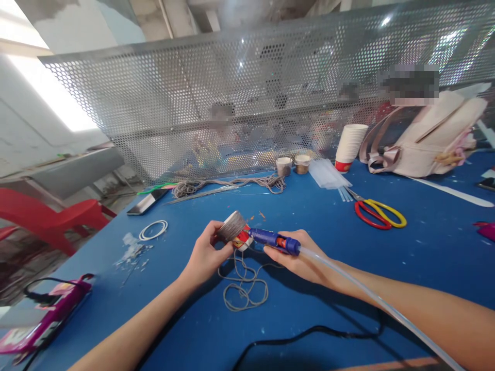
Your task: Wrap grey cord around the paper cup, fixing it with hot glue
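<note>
My left hand (209,252) holds a paper cup (243,240) tilted on its side, with grey cord (233,226) wound round part of it. My right hand (299,257) is closed round a blue glue gun (270,238), whose tip is at the cup's red printed part beside the wound cord. A long clear glue stick (348,281) runs out of the gun's back toward the lower right. Loose loops of grey cord (247,293) lie on the blue table below the cup.
Red and yellow scissors (381,214), glue sticks in a bag (328,173), stacked cups (350,147) and a pale backpack (425,139) are at right. Two cord-wrapped cups (284,167) and a cord bundle (189,189) lie behind. A purple power strip (58,309) is at left; a black cable (309,332) crosses the front.
</note>
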A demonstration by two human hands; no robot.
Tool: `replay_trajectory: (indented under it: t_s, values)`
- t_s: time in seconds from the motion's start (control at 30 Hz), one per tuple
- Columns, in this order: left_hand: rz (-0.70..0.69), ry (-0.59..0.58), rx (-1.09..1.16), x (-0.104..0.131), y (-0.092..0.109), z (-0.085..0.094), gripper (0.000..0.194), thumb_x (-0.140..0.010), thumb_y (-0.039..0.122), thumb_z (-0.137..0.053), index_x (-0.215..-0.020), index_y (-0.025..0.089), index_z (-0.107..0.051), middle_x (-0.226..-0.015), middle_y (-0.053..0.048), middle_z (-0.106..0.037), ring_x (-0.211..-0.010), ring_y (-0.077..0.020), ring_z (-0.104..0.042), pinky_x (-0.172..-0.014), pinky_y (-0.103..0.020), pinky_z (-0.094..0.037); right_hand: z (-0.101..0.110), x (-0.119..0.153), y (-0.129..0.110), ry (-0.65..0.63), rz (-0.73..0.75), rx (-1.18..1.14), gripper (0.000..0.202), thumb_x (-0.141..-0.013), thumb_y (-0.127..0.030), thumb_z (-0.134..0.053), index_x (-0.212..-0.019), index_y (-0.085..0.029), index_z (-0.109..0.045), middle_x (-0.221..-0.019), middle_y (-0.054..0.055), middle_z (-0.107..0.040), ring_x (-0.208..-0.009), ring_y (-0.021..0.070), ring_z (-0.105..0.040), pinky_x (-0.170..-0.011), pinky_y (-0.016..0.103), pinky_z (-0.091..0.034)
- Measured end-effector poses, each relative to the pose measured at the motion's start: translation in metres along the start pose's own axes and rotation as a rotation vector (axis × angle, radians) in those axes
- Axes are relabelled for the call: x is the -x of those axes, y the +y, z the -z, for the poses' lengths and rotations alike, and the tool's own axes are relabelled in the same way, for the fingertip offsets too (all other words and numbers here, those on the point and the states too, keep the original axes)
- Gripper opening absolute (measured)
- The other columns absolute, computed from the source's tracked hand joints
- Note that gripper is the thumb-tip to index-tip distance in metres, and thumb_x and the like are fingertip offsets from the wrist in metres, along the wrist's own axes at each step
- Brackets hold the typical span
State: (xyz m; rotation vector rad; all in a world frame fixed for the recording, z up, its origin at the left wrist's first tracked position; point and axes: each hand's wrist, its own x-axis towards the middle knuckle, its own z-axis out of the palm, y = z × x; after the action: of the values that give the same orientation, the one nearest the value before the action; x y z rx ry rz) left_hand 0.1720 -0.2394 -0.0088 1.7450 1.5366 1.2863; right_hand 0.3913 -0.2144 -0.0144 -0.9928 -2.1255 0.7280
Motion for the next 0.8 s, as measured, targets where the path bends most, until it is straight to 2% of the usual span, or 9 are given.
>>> replay_trajectory:
  t_s: [0.13, 0.33, 0.6, 0.8]
  values:
    - [0.004, 0.002, 0.013, -0.001, 0.001, 0.001, 0.018, -0.065, 0.024, -0.061, -0.08, 0.018, -0.054, -0.072, 0.003, -0.056, -0.065, -0.0111, -0.052, -0.065, -0.024, -0.045, -0.001, 0.001, 0.0, -0.011, 0.037, 0.006, 0.03, -0.079, -0.04, -0.052, -0.058, -0.019, -0.05, -0.051, -0.002, -0.047, -0.046, 0.0089, -0.035, -0.048, 0.022, -0.029]
    - [0.007, -0.001, 0.045, -0.002, -0.002, 0.004, 0.017, -0.063, 0.021, -0.062, -0.077, 0.018, -0.054, -0.072, 0.003, -0.056, -0.067, -0.0116, -0.054, -0.067, -0.024, -0.046, 0.004, -0.003, 0.002, -0.023, -0.088, -0.072, 0.031, -0.078, -0.042, -0.052, -0.058, -0.018, -0.05, -0.053, -0.002, -0.047, -0.049, 0.0095, -0.037, -0.05, 0.024, -0.03]
    - [0.014, -0.038, 0.093, -0.004, -0.002, 0.005, 0.02, -0.062, 0.022, -0.064, -0.078, 0.018, -0.054, -0.073, 0.002, -0.058, -0.068, -0.0119, -0.055, -0.067, -0.024, -0.047, 0.008, -0.001, -0.009, -0.078, -0.098, -0.128, 0.028, -0.076, -0.038, -0.053, -0.057, -0.018, -0.048, -0.053, -0.003, -0.045, -0.049, 0.0093, -0.037, -0.05, 0.023, -0.03]
    - [0.032, -0.023, 0.089, -0.003, 0.0, 0.007, 0.021, -0.061, 0.024, -0.066, -0.076, 0.019, -0.053, -0.071, 0.002, -0.057, -0.068, -0.0125, -0.055, -0.066, -0.024, -0.047, 0.011, -0.004, -0.004, -0.075, -0.208, -0.172, 0.034, -0.074, -0.045, -0.054, -0.056, -0.018, -0.046, -0.051, -0.004, -0.04, -0.05, 0.0089, -0.035, -0.048, 0.023, -0.028]
